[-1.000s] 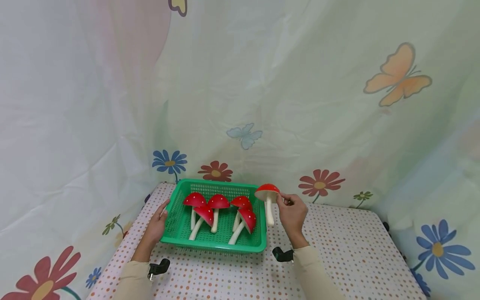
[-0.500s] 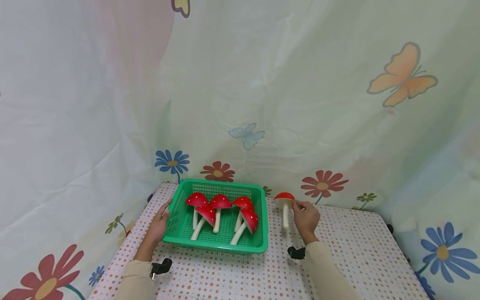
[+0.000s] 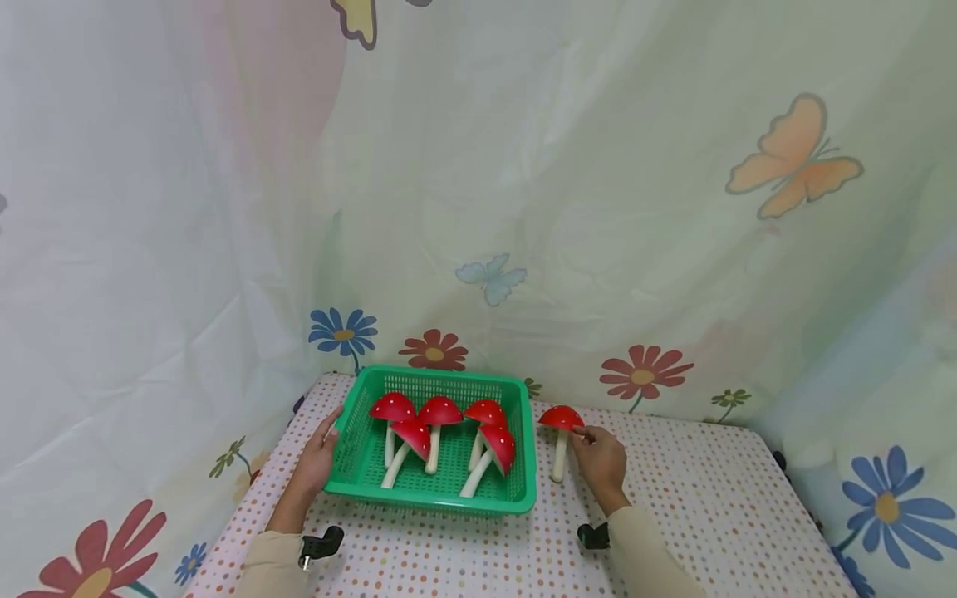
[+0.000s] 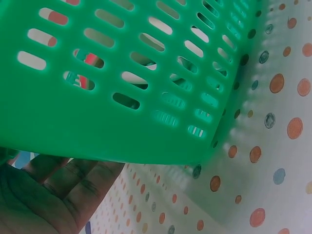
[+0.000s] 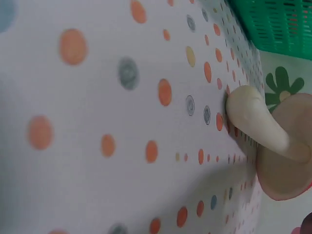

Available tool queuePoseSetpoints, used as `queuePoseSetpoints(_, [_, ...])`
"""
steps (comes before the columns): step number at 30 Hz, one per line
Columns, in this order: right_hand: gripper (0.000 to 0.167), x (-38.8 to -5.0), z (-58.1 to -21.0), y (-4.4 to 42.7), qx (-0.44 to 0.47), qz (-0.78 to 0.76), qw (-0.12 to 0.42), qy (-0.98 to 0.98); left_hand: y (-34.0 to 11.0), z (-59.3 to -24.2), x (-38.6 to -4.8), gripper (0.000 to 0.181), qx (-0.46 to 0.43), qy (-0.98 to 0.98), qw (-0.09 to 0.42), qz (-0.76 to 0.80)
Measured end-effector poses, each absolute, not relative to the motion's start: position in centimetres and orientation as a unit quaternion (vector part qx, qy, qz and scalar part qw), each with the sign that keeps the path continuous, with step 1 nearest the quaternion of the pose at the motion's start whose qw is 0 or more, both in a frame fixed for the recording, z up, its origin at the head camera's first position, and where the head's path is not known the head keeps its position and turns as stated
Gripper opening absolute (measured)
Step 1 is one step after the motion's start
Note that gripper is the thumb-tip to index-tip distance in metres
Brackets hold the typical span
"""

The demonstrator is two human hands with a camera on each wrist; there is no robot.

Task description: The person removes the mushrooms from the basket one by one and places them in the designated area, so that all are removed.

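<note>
A green basket point(image 3: 429, 500) holds several toy mushrooms point(image 3: 499, 444) with red, white-dotted caps and white stems. At its left side, my left hand point(image 3: 314, 461) touches the rim with nearly straight fingers; the left wrist view shows the fingers point(image 4: 85, 183) beside the rim of the basket point(image 4: 97, 131). Right of the basket, my right hand point(image 3: 601, 465) pinches the cap edge of another mushroom point(image 3: 560, 419). In the right wrist view this mushroom's stem point(image 5: 258, 119) lies close to the tabletop, its cap turned away; only a bit of fingertip point(image 5: 307, 228) shows.
The table has a dotted cloth point(image 3: 703, 498). A curtain point(image 3: 568, 208) printed with flowers and butterflies hangs behind it and at both sides. Small black devices point(image 3: 323, 544) are on both wrists.
My right hand has carried its mushroom from beside the basket's right rim further right, then lowered it to the cloth. My left hand stays at the basket's left side.
</note>
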State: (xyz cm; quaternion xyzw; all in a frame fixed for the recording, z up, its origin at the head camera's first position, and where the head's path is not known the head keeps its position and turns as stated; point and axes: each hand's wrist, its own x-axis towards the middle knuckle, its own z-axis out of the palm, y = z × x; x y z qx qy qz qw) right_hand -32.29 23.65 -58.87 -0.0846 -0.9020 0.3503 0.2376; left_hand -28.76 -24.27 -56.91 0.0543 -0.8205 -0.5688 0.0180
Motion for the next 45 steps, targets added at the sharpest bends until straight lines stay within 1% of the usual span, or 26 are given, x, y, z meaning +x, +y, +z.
queuePoseSetpoints(4, [0.017,-31.3,-58.2,23.8,-0.064,0.33,0.216,-0.917,-24.2,-56.7,-28.7,0.049,0.053,-0.823,0.019,-0.565])
queuePoseSetpoints(6, [0.017,-30.7,-57.9,24.0,-0.057,0.319,0.216,-0.921,-24.2,-56.5,-28.7,0.048,0.054,-0.823,0.018,-0.565])
queuePoseSetpoints(9, [0.017,-30.0,-57.3,24.1,-0.047,0.312,0.231,-0.92,-24.1,-56.5,-28.6,0.048,0.054,-0.823,0.021,-0.566])
queuePoseSetpoints(15, [0.017,-29.0,-56.0,23.4,-0.022,0.305,0.286,-0.908,-24.0,-56.6,-28.6,0.049,0.062,-0.822,0.024,-0.565])
queuePoseSetpoints(17, [0.017,-28.7,-55.3,22.7,-0.016,0.322,0.297,-0.899,-24.1,-56.5,-28.6,0.049,0.064,-0.821,0.017,-0.567])
queuePoseSetpoints(20, [0.017,-28.3,-54.0,21.1,-0.008,0.36,0.293,-0.886,-24.1,-56.5,-28.7,0.049,0.064,-0.822,0.013,-0.565])
queuePoseSetpoints(27, [0.017,-27.7,-51.1,15.7,0.047,0.437,0.232,-0.868,-24.3,-56.5,-28.7,0.049,0.055,-0.821,0.012,-0.568])
queuePoseSetpoints(31, [0.013,-28.2,-49.7,12.0,0.041,0.514,0.204,-0.832,-24.3,-56.5,-28.6,0.049,0.06,-0.821,0.007,-0.568])
queuePoseSetpoints(34, [0.018,-28.6,-49.2,9.8,0.04,0.554,0.176,-0.813,-24.2,-56.6,-28.6,0.049,0.063,-0.817,0.009,-0.573])
queuePoseSetpoints(36, [0.022,-28.6,-49.3,9.3,0.033,0.533,0.162,-0.83,-24.0,-56.6,-28.7,0.049,0.063,-0.815,0.01,-0.576])
queuePoseSetpoints(38, [0.028,-28.7,-49.6,9.5,0.012,0.47,0.156,-0.869,-23.6,-56.8,-28.9,0.049,0.057,-0.813,0.008,-0.579])
queuePoseSetpoints(40, [0.03,-28.7,-50.0,10.1,-0.019,0.395,0.145,-0.907,-23.4,-56.8,-28.9,0.049,0.055,-0.816,0.002,-0.576])
queuePoseSetpoints(42, [0.032,-28.7,-50.3,10.4,-0.039,0.341,0.116,-0.932,-23.4,-56.6,-28.9,0.049,0.054,-0.819,0.003,-0.571])
queuePoseSetpoints(45, [0.035,-28.5,-50.7,10.5,-0.03,0.295,0.071,-0.952,-23.9,-56.3,-28.7,0.049,0.066,-0.82,0.008,-0.568])
